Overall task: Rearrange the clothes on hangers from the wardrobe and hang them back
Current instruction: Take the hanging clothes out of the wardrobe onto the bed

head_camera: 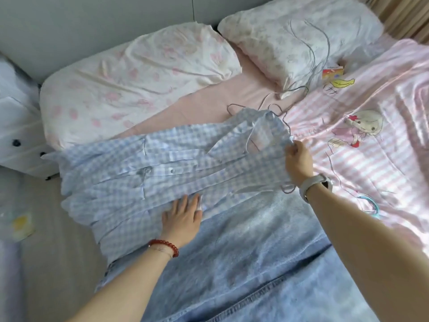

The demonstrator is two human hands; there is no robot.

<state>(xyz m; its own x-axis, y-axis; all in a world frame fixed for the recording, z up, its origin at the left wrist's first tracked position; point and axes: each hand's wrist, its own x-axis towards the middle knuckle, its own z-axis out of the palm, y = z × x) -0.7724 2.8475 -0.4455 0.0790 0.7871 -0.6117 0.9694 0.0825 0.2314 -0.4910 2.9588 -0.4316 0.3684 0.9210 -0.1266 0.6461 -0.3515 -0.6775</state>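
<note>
**Checked shirt spread on the bed, hanger at its collar**

The checked shirt (148, 173) lies flat across the middle of the frame, its collar toward the right and its hem trailing to the left edge of the bed (209, 105). It is a thin, pale blue-and-white gingham with a buttoned front, creased into long soft folds. Part of it rests on a denim garment (243, 252), heavier and stiffer in weave, which fills the lower centre.

The left hand (182, 216) is released, fingers straight and flat on the lower side of the shirt; judging by its placing, it pins the cloth so it will not slide. The right hand (296, 156) pinches the fabric at the shoulder edge, right of centre, and lifts it slightly. That hold looks meant to open the neck for the wire hanger (287, 125), whose thin metal line shows at the collar and again below the wrist; how far it sits inside the shirt cannot be told.

More thin wire hangers (311, 54) lie loosely on the right pillow (267, 31) at upper centre. To the right spreads a glossy pink striped quilt (371, 159) with cartoon prints. A second pillow (139, 77) sits at upper left.
</note>
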